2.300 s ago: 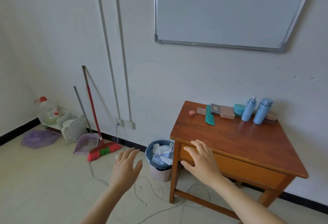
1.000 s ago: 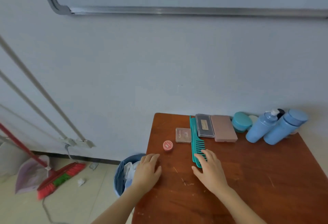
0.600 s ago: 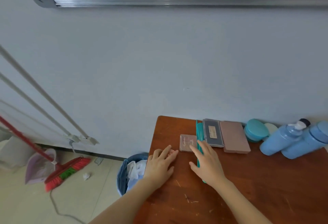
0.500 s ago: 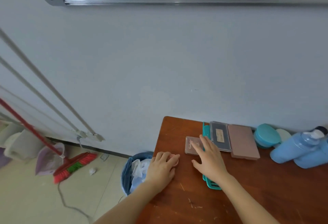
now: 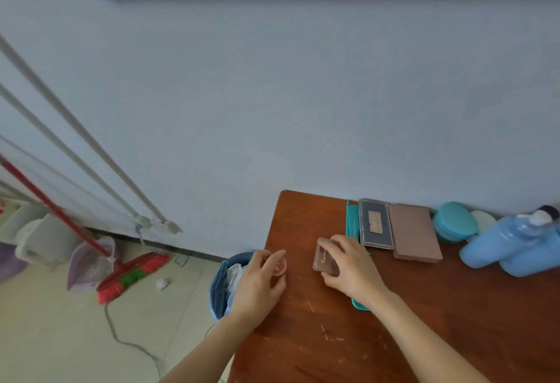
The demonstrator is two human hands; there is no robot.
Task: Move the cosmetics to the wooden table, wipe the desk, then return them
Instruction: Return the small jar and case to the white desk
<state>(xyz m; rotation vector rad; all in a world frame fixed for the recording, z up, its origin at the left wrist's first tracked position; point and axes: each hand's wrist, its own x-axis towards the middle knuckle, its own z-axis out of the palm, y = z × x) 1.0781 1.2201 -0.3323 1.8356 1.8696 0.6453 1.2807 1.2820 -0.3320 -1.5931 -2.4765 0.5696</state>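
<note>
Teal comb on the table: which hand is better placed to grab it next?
Right, probably. The right hand sits directly over the teal comb, though it already grips the brown compact. The left hand is farther left, gripping the small pink jar.

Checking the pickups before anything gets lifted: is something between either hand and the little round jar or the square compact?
Nothing visible. The left hand grips the round jar, and the right hand holds the square compact by its edges. The teal comb lies beneath the right wrist, not between.
</note>
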